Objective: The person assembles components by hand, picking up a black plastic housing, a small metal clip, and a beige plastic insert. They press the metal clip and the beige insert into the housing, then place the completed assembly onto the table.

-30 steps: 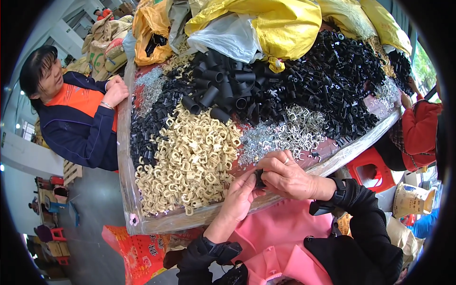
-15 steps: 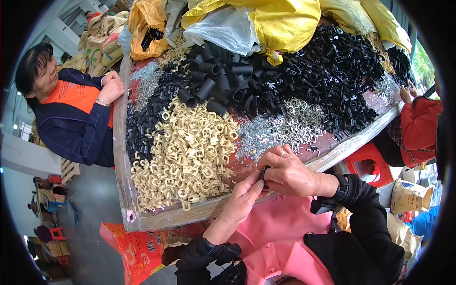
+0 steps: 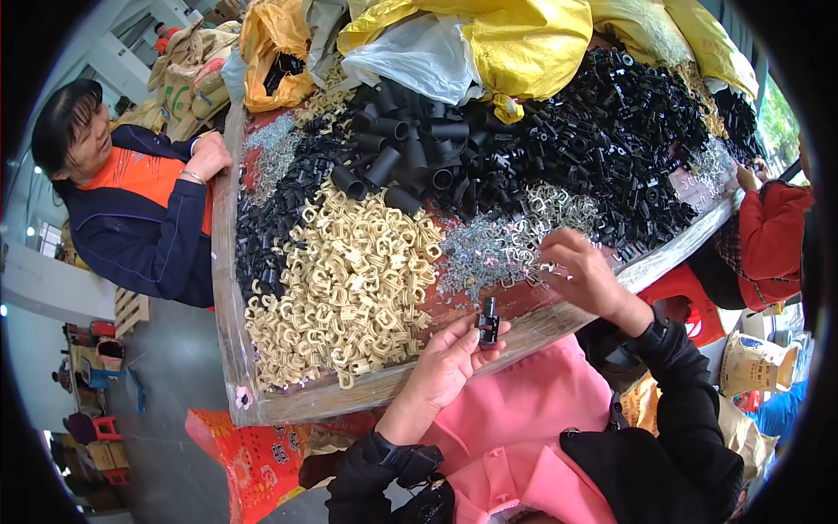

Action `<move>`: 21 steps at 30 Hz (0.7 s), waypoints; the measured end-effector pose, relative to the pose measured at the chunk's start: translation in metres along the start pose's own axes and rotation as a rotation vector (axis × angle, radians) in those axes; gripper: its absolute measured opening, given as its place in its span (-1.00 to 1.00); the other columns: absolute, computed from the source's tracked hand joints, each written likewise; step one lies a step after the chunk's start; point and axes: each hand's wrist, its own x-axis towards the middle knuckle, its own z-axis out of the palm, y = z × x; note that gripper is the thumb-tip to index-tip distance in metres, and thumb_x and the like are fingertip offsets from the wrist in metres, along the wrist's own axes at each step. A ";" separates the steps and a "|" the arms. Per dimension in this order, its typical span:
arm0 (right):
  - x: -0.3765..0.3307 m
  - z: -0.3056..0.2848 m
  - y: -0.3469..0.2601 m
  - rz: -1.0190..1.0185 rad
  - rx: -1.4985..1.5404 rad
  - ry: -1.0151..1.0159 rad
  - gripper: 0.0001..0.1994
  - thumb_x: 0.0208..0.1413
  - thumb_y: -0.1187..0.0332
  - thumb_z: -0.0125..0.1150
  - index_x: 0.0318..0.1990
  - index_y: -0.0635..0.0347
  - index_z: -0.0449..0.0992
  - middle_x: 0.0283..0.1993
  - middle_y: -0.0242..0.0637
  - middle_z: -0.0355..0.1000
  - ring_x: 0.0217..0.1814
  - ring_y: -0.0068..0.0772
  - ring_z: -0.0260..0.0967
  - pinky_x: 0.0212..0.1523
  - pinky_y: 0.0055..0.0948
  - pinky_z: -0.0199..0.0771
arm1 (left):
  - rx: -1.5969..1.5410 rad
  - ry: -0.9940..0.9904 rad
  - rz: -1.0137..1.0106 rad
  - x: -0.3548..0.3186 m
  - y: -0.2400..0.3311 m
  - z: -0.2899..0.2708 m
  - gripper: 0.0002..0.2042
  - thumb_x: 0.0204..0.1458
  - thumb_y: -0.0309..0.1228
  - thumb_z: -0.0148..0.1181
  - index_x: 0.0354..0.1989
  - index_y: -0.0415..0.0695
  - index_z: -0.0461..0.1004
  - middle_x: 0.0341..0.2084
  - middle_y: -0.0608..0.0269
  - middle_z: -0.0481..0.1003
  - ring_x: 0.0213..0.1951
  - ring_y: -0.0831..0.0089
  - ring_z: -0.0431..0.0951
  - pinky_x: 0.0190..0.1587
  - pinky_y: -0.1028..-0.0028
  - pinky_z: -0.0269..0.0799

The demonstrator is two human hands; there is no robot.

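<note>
My left hand is closed on a small black plastic fitting, held upright at the table's near edge between thumb and fingers. A narrow stem rises from the top of the fitting. My right hand hovers at the front of a pile of silver U-shaped metal clips, fingers bent; whether anything is between them I cannot make out. Beside that pile lie small grey screws or pins. Left of these spreads a big heap of cream-coloured plastic clamp pieces.
Black tube pieces and a broad heap of small black parts cover the far side. Yellow sacks stand behind them. A wooden rim edges the table. One person sits at left, another in a red sleeve at right.
My right hand has left the black fitting and moved right and away from me toward the silver clips. My left hand keeps the fitting, now upright and in plain sight.
</note>
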 end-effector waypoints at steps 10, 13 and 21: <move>-0.019 0.000 0.070 0.078 -0.564 -0.123 -0.92 -0.14 0.38 0.05 -0.50 0.17 0.34 -0.48 -0.28 0.24 -0.48 -0.23 0.26 -0.45 -0.35 0.25 | 0.006 0.018 -0.036 0.005 -0.005 0.001 -0.68 0.08 -0.41 -0.15 -0.01 -0.28 0.17 -0.16 0.09 0.35 -0.21 0.41 0.41 -0.14 0.52 0.33; -0.013 -0.007 0.062 0.006 -0.422 0.057 -0.93 -0.11 0.41 0.02 -0.52 0.19 0.34 -0.54 -0.25 0.24 -0.49 -0.19 0.26 -0.48 -0.34 0.25 | 0.012 0.035 -0.035 0.004 -0.005 0.000 -0.69 0.07 -0.42 -0.15 -0.02 -0.29 0.18 -0.18 0.08 0.36 -0.21 0.40 0.42 -0.15 0.51 0.35; -0.018 -0.006 0.061 0.478 0.142 -0.056 -0.80 0.03 0.35 -0.03 -0.53 0.29 0.35 -0.67 -0.32 0.26 -0.68 -0.52 0.15 -0.62 -0.52 0.18 | 0.010 0.055 -0.030 0.008 -0.007 0.002 -0.70 0.07 -0.43 -0.14 -0.04 -0.30 0.19 -0.21 0.06 0.37 -0.23 0.37 0.43 -0.18 0.51 0.36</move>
